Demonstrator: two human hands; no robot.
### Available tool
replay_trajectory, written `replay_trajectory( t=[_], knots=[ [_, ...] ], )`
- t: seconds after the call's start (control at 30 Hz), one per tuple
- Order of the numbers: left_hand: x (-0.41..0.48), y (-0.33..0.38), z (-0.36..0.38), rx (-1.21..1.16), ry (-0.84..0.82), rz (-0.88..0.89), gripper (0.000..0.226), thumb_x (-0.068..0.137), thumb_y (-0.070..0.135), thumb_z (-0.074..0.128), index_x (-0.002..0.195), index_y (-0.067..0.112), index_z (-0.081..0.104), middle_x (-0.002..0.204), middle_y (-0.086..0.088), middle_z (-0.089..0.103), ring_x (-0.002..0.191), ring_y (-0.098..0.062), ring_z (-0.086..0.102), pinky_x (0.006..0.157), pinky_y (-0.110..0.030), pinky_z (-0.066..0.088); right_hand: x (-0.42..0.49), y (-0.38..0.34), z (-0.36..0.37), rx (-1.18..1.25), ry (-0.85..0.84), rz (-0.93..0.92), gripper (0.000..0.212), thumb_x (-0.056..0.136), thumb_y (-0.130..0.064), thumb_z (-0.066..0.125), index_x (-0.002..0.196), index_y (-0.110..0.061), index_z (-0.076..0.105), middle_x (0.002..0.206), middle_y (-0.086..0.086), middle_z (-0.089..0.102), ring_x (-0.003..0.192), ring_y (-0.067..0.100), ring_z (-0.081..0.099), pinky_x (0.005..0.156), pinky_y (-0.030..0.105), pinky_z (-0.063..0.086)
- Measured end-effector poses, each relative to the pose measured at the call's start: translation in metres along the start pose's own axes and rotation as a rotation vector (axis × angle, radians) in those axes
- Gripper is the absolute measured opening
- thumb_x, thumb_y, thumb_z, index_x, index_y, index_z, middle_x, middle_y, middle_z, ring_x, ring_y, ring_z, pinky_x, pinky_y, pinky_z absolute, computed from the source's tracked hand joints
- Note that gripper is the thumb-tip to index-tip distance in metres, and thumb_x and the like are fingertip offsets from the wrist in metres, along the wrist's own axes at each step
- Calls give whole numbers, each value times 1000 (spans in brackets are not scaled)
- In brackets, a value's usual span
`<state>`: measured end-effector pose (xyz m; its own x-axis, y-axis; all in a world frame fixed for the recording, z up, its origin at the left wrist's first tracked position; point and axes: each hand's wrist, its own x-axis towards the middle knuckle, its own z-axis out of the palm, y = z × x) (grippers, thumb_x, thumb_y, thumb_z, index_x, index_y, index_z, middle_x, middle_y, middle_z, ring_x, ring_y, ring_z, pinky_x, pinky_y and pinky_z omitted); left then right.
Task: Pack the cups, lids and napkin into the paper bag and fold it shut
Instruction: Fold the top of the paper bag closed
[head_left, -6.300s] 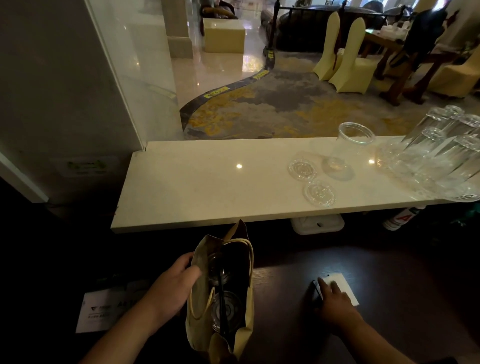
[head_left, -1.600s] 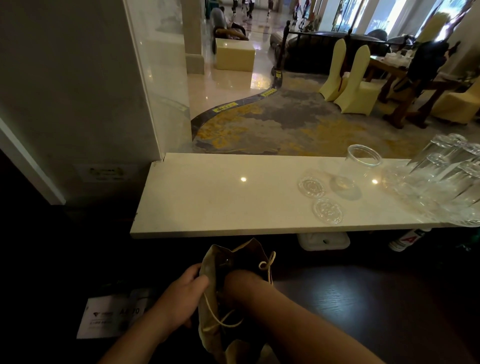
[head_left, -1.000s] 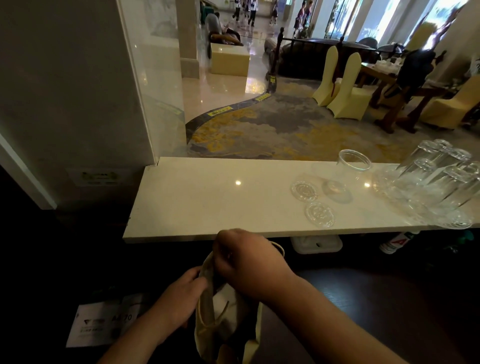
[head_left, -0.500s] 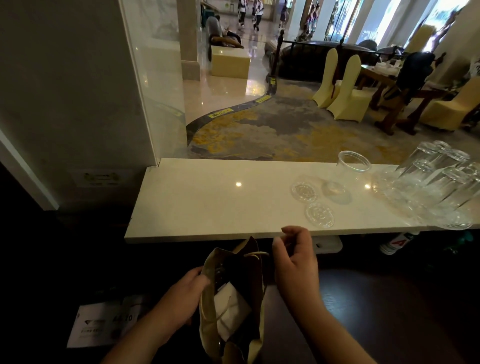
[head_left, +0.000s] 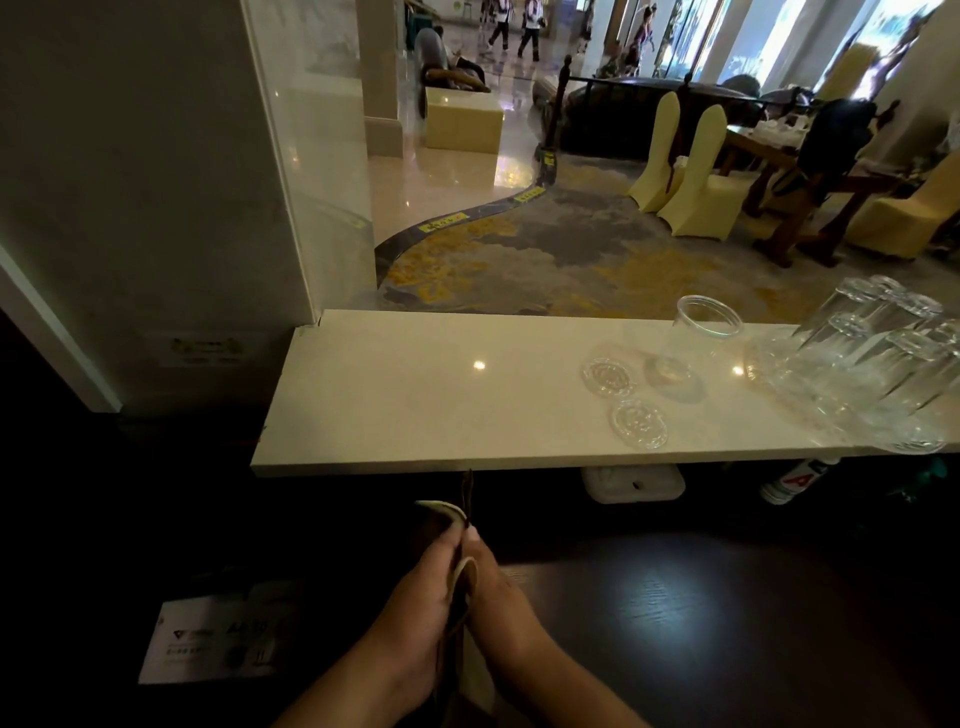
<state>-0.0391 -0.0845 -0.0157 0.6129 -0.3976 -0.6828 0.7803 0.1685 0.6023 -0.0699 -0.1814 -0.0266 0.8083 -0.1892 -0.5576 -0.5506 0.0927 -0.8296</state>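
Both sides of the tan paper bag (head_left: 460, 592) are being pressed flat between the left hand (head_left: 410, 608) and the right hand (head_left: 501, 603), with the fingers of each closed against the paper so that the mouth is being held shut. The pale cord handles (head_left: 441, 509) are being left free above the fingertips, and the top edge of the bag is standing just beyond them, close under the front edge of the cream stone counter (head_left: 415, 395).

The bag is being kept upright on the dark wooden table (head_left: 675, 623), probably so that the contents do not shift while the opening is being closed. The contents cannot be seen, as the mouth is pinched together. The palms are being set opposite one another, which is judged to flatten the paper ready for a fold. No fold is yet being shown.

Beyond the grip and to its right, one clear plastic cup (head_left: 696, 338) and two clear round lids (head_left: 623, 395) are standing on the counter, well apart from the bag. A group of upturned drinking glasses (head_left: 872, 358) is standing further right. A white printed card (head_left: 208, 639) is lying on the table to the left of the grip.
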Motion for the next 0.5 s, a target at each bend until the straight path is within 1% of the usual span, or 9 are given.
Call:
replay_trajectory(
  t=[0.07,0.1,0.17,0.2,0.23,0.3,0.37,0.43,0.5],
  knots=[
    [-3,1,3,14,-14,9,57,102,53,45,121,10,77,121,-15,77,121,-27,68,115,-45,43,0,-5,2,-62,-18,-22,38,102,-57,41,122,-35,66,111,-11,73,105,-3,65,95,21,48],
    [-4,4,2,26,-11,8,59,104,54,40,123,10,75,120,-14,78,120,-26,69,113,-44,45,2,-8,0,-92,-6,-30,35,101,-54,44,121,-34,64,110,-10,72,103,-1,65,89,21,49],
    [-3,9,-6,75,-28,-7,67,104,59,28,126,12,71,120,-12,78,116,-24,71,102,-40,50,5,-16,-7,-138,33,-14,29,98,-48,54,110,-26,67,101,-2,75,94,11,71,77,29,56],
    [-2,12,-11,109,-43,-19,72,103,63,22,130,15,69,123,-10,77,119,-23,70,102,-40,50,8,-19,-12,-177,43,2,28,93,-46,58,105,-23,68,96,2,76,88,16,73,73,35,59],
    [-1,13,-17,137,-50,-33,76,101,67,19,133,17,67,126,-8,76,123,-22,68,105,-41,50,10,-23,-15,-239,44,11,29,89,-46,59,104,-22,67,94,4,75,84,19,74,67,36,60],
    [1,15,-23,184,-63,-54,80,98,73,16,134,22,67,127,-4,76,126,-21,66,107,-42,49,13,-32,-23,-403,28,24,32,86,-48,59,105,-23,63,94,5,74,79,20,73,57,31,55],
    [-1,17,-24,241,-68,-67,81,97,74,15,127,24,71,123,-2,78,124,-20,66,101,-42,50,18,-39,-28,-499,14,36,29,87,-46,58,101,-20,62,91,8,74,71,23,72,52,31,55],
    [-4,19,-26,302,-71,-69,77,98,73,17,117,26,74,119,0,80,122,-20,66,98,-43,49,21,-45,-32,-529,-10,40,24,91,-37,57,99,-15,65,87,10,74,65,24,72,51,33,57],
    [-8,21,-27,332,-77,-65,66,100,68,26,116,27,75,117,3,80,120,-20,68,105,-47,48,24,-48,-34,-549,-9,28,24,93,-30,56,98,-11,69,84,9,72,71,25,72,56,35,57]
  ],
)
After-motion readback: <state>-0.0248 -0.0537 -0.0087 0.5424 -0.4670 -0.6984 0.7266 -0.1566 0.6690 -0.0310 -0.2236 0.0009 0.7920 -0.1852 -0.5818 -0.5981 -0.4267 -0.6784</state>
